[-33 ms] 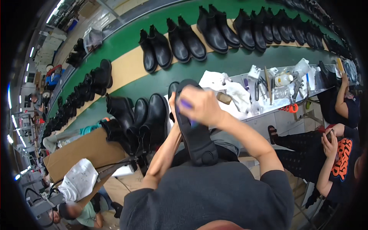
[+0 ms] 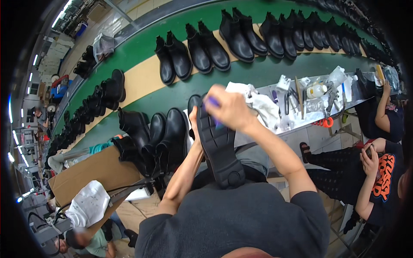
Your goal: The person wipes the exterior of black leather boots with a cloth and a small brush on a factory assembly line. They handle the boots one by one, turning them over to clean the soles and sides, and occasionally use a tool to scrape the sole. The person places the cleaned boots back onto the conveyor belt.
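Observation:
A black boot [image 2: 220, 148] is held sole up in front of my chest, its toe pointing toward the bench and its heel near my shirt. My left hand [image 2: 195, 122] grips its left edge near the toe, most of the fingers hidden beneath. Over the front of the sole, my right hand [image 2: 228, 109] is closed around a slim purple-handled tool [image 2: 211, 103]. Motion blurs this tool, and its working end cannot be made out. Another black boot [image 2: 194, 105] shows just behind the toe. More boots [image 2: 174, 127] stand close on the left.
Paired black boots [image 2: 208, 49] line the green conveyor [image 2: 142, 47]. On the right, a metal bench holds a white cloth [image 2: 264, 105], a bottle [image 2: 317, 91] and hand tools. A cardboard sheet [image 2: 92, 172] lies left. Another person [image 2: 370, 185] is at the right.
My right hand has moved slightly up and away from me along the sole, uncovering more of the tread. My left hand keeps its hold on the boot.

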The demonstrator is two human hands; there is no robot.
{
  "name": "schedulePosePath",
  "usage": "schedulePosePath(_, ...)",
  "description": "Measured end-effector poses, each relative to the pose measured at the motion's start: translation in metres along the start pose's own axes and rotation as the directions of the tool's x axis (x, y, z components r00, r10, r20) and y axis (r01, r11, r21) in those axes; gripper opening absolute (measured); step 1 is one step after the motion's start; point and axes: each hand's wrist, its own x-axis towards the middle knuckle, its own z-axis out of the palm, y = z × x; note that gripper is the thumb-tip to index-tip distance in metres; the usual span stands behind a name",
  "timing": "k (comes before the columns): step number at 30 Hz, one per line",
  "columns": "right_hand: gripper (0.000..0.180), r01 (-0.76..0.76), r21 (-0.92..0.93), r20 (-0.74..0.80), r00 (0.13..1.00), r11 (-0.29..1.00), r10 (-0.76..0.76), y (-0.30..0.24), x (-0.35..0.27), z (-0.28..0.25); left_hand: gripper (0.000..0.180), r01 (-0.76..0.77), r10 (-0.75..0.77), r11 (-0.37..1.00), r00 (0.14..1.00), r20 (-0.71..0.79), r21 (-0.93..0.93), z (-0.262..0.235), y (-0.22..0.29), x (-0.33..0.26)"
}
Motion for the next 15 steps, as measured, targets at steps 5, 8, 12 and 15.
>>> schedulePosePath(5,0.03,-0.56,0.449,0.196,0.822,0.697,0.534,0.094,-0.04,-0.026,0.09,0.254,0.085,0.656,0.911,-0.404,0.711,0.022,0.022,0.04)
schedulePosePath(8,0.045,-0.729,0.529,0.431,0.672,0.436,0.602,0.116,-0.104,-0.012,0.096,0.514,-0.013,0.322,0.842,-0.54,0.795,-0.007,0.039,0.084)
schedulePosePath(12,0.056,-0.866,0.164,0.484,0.487,0.472,0.727,0.134,-0.164,0.043,0.078,0.449,-0.031,-0.345,0.872,-0.488,0.824,-0.034,0.047,0.107)
schedulePosePath(15,0.053,-0.731,0.023,0.252,0.665,0.682,0.703,0.132,-0.173,0.045,0.086,0.432,0.167,-0.665,0.881,-0.442,0.609,-0.066,0.04,0.099)
